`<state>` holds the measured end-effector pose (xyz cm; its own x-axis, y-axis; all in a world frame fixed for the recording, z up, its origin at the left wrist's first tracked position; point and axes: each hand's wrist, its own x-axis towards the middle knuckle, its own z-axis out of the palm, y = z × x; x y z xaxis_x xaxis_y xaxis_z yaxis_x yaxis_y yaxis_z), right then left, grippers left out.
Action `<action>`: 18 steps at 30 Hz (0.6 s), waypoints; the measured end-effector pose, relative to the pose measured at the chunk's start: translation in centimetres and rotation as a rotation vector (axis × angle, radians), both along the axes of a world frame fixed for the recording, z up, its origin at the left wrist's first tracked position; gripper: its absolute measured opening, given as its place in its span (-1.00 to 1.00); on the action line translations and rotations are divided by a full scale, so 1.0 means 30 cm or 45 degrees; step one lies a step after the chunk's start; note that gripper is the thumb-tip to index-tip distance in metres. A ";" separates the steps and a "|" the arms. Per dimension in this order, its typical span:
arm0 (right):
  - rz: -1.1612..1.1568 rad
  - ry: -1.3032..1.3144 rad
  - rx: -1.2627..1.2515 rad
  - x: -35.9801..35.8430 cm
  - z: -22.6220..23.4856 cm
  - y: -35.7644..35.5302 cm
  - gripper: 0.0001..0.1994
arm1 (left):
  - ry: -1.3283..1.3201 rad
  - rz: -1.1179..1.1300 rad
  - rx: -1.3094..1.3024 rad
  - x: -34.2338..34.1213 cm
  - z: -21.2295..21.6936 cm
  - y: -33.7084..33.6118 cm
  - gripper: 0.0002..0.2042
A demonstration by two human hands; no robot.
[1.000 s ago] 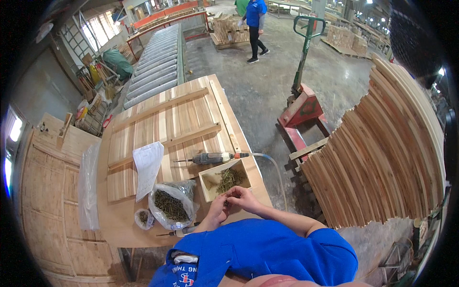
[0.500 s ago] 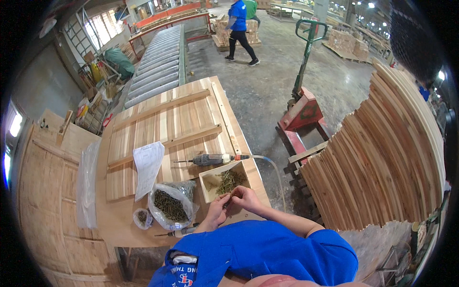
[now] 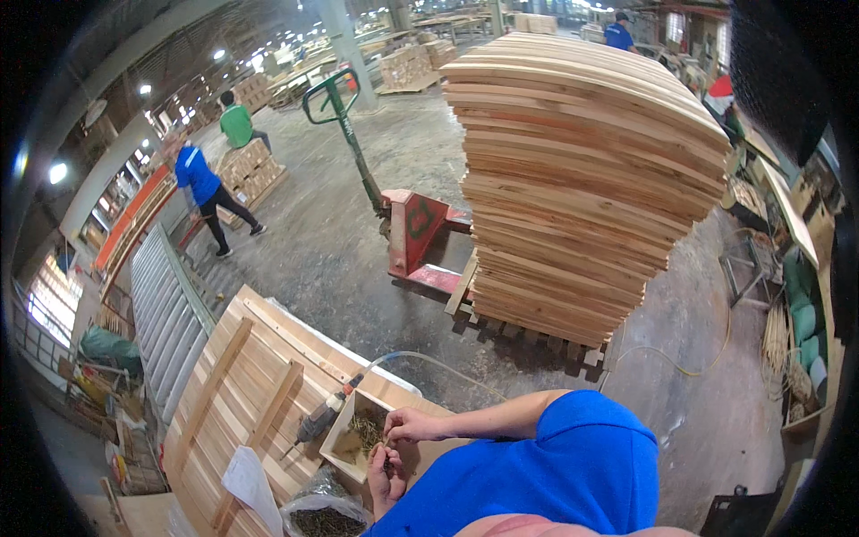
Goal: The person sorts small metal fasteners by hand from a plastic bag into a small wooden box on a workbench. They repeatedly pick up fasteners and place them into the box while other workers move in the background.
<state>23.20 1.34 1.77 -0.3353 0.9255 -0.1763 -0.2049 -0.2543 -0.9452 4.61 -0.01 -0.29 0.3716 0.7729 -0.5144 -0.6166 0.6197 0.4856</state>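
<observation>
My left hand (image 3: 386, 481) is closed around a few small dark pieces that look like screws, beside the near edge of a cream bin (image 3: 336, 455). Just above it my right hand (image 3: 412, 425) pinches its fingertips together close to the left fingers; whatever is in that pinch is too small to make out. Brassy screws (image 3: 366, 428) lie in the bin. A power screwdriver (image 3: 318, 418) with a hose rests left of the bin on a slatted wooden panel (image 3: 208, 440). A clear bag (image 3: 327, 521) of dark screws sits at the lower edge.
A paper sheet (image 3: 251, 488) lies on the panel. Beyond the table stand a red pallet jack (image 3: 416, 234) and a tall stack of wooden boards (image 3: 582, 197). A roller conveyor (image 3: 165, 309) runs at the left. Two people, in blue (image 3: 198, 175) and green (image 3: 236, 125), are farther off.
The view has swung to the right, bringing the whole board stack into sight. My hands stay together by the bin. The person in blue now appears near the conveyor's far end.
</observation>
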 end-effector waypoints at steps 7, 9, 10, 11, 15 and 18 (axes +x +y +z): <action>-0.109 0.224 -0.140 0.040 -0.018 -0.063 -0.92 | 0.043 -0.094 -0.027 0.057 0.004 -0.002 -0.90; -0.148 0.281 -0.173 0.053 -0.014 -0.076 -0.92 | 0.023 -0.133 -0.007 0.075 0.009 -0.001 -0.90; -0.161 0.297 -0.161 0.059 -0.012 -0.084 -0.91 | 0.015 -0.140 0.002 0.083 0.009 -0.001 -0.90; -0.176 0.310 -0.145 0.065 -0.007 -0.091 -0.91 | 0.004 -0.151 0.013 0.093 0.010 0.002 -0.90; -0.181 0.373 -0.152 0.093 -0.007 -0.110 -0.90 | 0.020 -0.117 0.189 0.136 0.020 -0.013 -0.92; -0.127 0.408 -0.167 0.086 -0.007 -0.135 -0.94 | 0.142 -0.138 0.247 0.132 -0.002 0.000 -0.96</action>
<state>25.76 -2.70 1.58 -0.3018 0.9330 -0.1960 -0.5156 -0.3327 -0.7896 8.57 -0.01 -0.35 0.4071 0.8197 -0.4030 -0.4872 0.5680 0.6633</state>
